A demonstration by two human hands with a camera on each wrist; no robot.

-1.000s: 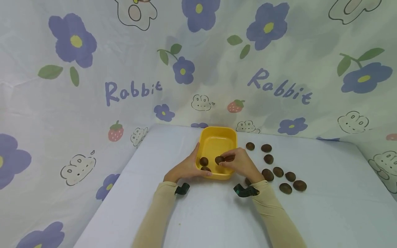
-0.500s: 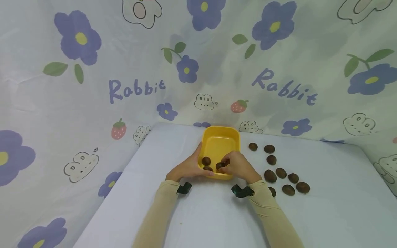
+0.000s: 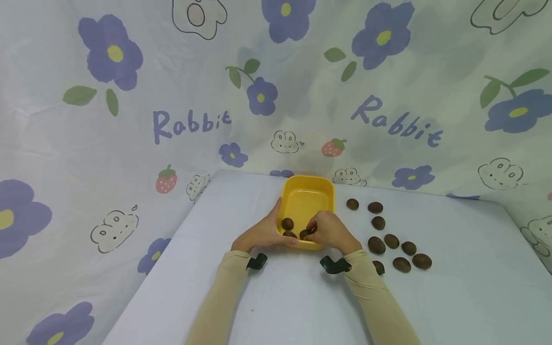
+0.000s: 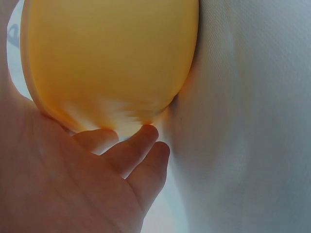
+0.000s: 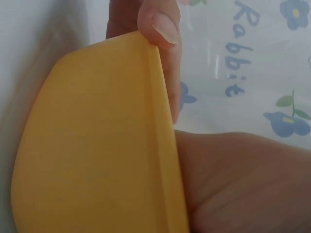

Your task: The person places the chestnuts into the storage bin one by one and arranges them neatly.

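Observation:
My left hand (image 3: 260, 233) holds a yellow plastic box (image 3: 305, 199) at its near left corner. In the left wrist view, fingertips of the left hand (image 4: 92, 179) rest against the box wall (image 4: 112, 58). The left thumb (image 5: 160, 26) lies on the rim in the right wrist view. Reaching inside the box near its front wall, my right hand (image 3: 332, 233) pinches a brown chestnut (image 3: 304, 234), partly covered by the fingers. Two more chestnuts lie in the near left corner, one round (image 3: 287, 224), the other (image 3: 290, 234) partly behind the rim and left thumb.
Several loose chestnuts (image 3: 376, 245) are scattered on the white table (image 3: 284, 297) right of the box. One chestnut (image 3: 378, 268) lies beside the right sleeve, partly hidden. Behind the table hangs a printed cloth (image 3: 302, 110) with flowers and rabbits.
My right hand has gone lower into the box, bringing the chestnut towards the near wall. The left hand keeps its hold. The head view has shifted slightly.

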